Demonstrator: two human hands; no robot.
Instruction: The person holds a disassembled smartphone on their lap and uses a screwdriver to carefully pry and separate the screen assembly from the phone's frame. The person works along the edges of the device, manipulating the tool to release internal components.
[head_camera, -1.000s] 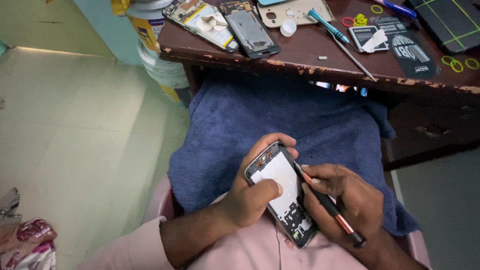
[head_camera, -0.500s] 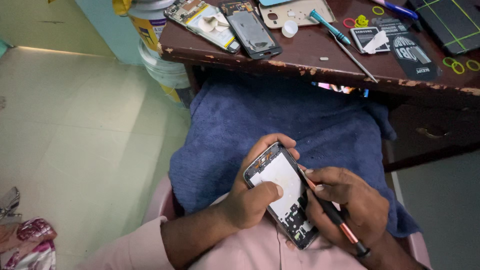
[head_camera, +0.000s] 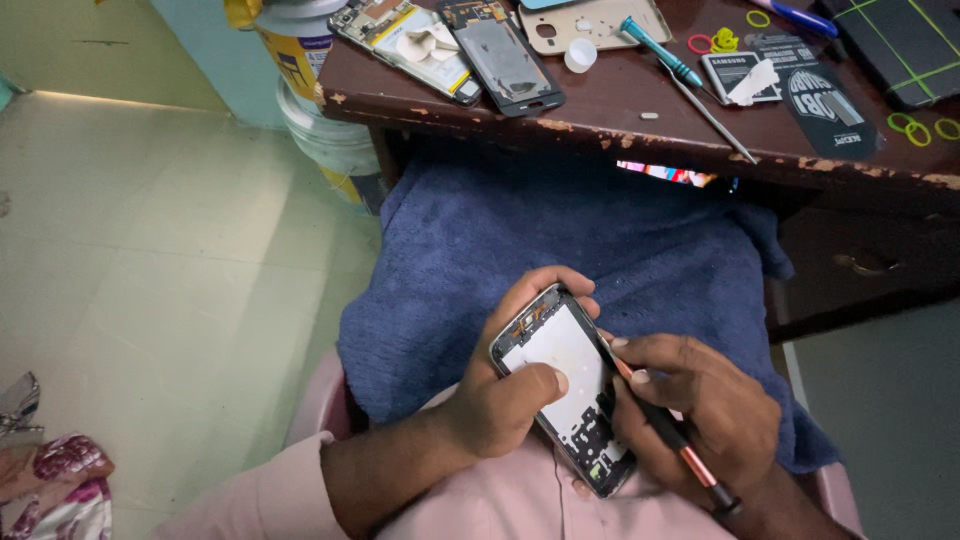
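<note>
My left hand (head_camera: 505, 395) grips an opened phone (head_camera: 570, 385) with its back cover off, thumb pressed on the white plate inside. Circuit parts show at the phone's top and bottom ends. My right hand (head_camera: 705, 415) holds a thin dark tool with a copper-coloured band (head_camera: 672, 440), its tip against the phone's right edge. Both hands are over my lap, above a blue towel (head_camera: 560, 240) spread across my legs.
A worn brown wooden desk (head_camera: 700, 140) stands ahead, holding two disassembled phones (head_camera: 500, 60), a phone back cover (head_camera: 600, 22), a teal screwdriver (head_camera: 660, 50), a battery (head_camera: 735, 75), rubber bands and a dark mat. A plastic bucket (head_camera: 310, 90) stands left of the desk on the tiled floor.
My right hand and the tool shifted slightly lower along the phone's right edge. My left hand's grip on the phone stays the same.
</note>
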